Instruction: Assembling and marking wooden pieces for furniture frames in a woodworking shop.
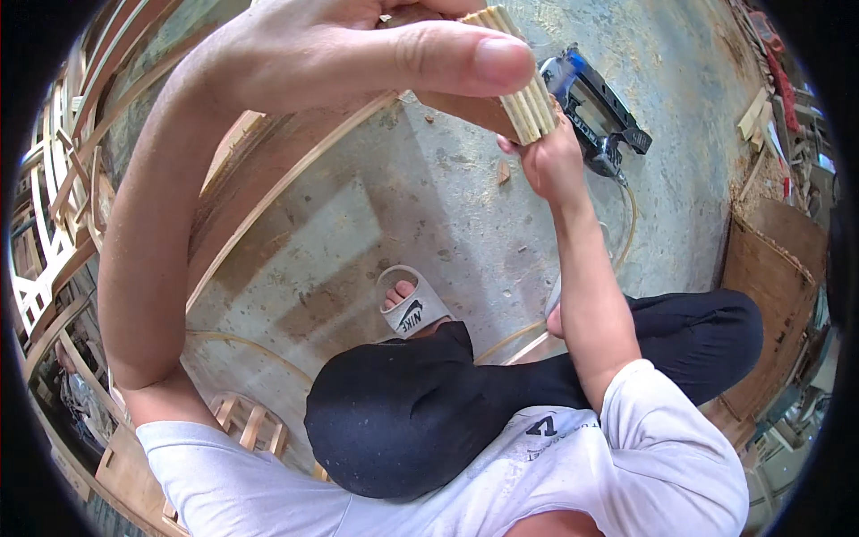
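Observation:
Up close at the top of the head view, my left hand [358, 55] is closed round a piece of plywood [528, 106], its thumb stretched across toward the layered end. That end shows pale, striped plies, and the face below is brown. My right hand [553, 163] is at the lower corner of the same piece, its fingers bent and partly hidden behind the wood. Just beyond my right hand is a blue and black nail gun [604, 112], with a yellowish air hose [633, 224] running from it.
Curved wooden frames [63, 197] are stacked at the left, with a long curved plywood part [268, 170] beside my left arm. A brown wooden box [774, 268] and offcuts stand at the right. Sawdust and chips lie on the concrete floor [331, 233]. My sandalled foot [412, 300] rests there.

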A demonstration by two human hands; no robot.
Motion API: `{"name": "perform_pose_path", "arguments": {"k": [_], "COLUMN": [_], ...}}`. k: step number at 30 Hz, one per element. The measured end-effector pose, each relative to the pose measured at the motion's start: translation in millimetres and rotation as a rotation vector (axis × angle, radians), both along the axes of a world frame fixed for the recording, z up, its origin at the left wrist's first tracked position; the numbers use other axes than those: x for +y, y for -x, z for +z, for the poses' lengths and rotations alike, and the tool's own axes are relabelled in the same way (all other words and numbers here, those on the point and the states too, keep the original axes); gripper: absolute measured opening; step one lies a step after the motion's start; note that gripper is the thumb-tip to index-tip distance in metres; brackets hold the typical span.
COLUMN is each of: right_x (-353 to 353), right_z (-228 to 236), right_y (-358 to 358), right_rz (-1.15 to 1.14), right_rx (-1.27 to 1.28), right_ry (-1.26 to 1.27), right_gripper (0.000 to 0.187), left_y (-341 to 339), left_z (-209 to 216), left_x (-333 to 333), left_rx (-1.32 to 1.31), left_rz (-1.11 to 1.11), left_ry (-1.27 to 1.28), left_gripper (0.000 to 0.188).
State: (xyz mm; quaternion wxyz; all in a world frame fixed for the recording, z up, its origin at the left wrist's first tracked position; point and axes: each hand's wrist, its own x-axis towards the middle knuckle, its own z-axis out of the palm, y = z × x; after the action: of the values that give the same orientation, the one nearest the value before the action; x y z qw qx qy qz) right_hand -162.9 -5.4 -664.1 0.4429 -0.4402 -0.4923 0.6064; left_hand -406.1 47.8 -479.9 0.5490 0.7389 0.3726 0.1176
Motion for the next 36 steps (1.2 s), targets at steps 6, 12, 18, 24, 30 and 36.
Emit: {"name": "perform_pose_path", "arguments": {"k": [6,12,18,24,30,36], "right_x": [-60,-59,-51,-55,-58,-57], "right_z": [65,82,64,56,45,45], "right_y": [32,60,73,81,74,84], "right_rz": [0.036,0.002,-0.047,-0.102,-0.078,-0.11], "right_rx": [-0.21,-0.279,-0.366,-0.361,-0.407,-0.317], "right_ry": [-0.671,-0.82,-0.905,-0.88,-0.832,-0.84], "right_gripper": [0.005,0.044,0.037,0.036,0.036,0.038], "left_y": [1,0,-1,-2,-4,-1], "left_z": [0,-8,-11,-10,-16,-13], "left_x": [-1,-4,-4,0,2,2], "left_rx": [-0.005,-0.044,-0.084,-0.038,0.009,0.074], "left_rz": [-0.018,-0.012,-0.003,-0.025,-0.13,-0.23], "left_ry": [0.046,0.068,-0.001,-0.028,-0.179,-0.315], "left_gripper": [0.063,0.062,0.062,0.063,0.063,0.063]}}
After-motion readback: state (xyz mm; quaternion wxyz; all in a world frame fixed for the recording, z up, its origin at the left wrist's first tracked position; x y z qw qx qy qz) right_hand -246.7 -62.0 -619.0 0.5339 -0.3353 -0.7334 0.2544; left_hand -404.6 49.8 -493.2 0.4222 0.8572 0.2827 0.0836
